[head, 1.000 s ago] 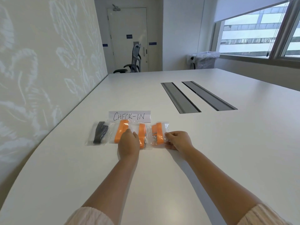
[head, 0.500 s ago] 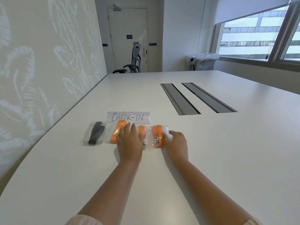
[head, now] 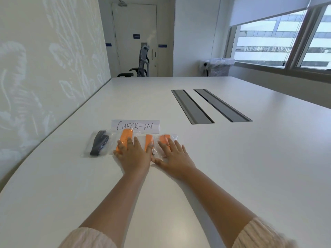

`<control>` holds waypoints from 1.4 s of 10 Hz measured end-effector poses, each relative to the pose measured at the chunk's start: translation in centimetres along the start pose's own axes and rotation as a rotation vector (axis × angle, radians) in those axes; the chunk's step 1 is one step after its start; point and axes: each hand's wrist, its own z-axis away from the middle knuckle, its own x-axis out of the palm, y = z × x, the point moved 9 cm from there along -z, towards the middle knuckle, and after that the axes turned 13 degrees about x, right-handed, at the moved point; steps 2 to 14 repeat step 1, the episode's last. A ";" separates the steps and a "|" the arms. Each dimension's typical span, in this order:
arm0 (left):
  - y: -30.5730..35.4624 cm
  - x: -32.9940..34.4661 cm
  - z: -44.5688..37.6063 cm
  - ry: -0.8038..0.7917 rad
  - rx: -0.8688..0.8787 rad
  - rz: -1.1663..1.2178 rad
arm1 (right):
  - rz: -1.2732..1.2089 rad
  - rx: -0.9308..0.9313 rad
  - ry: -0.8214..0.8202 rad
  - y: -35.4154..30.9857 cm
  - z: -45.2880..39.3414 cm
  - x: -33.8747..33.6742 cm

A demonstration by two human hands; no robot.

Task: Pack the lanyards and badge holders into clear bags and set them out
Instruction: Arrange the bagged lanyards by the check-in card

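Both hands lie flat with fingers straight and spread, grasping nothing. The left hand presses its fingers on the second clear bag, which holds an orange lanyard, and its thumb side reaches the third bag, also showing orange. The right hand rests touching the left at the thumbs, its fingers on the fourth bag with orange contents. At the left hand's 10 o'clock, just beside the second bag, lies the first bag with a black lanyard, untouched. The four bags form a row on the white tabletop. At their 12 o'clock, touching the bags' far edges, a paper sign reads CHECK-IN. Farther off at 1 o'clock two dark cable slots are set into the tabletop. Beyond the far edge an office chair stands before a door, and a lined bin stands near the window.
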 end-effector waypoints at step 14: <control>0.7 -1.0 0.5 0.109 0.072 -0.025 | -0.012 0.012 0.033 0.2 0.5 -0.3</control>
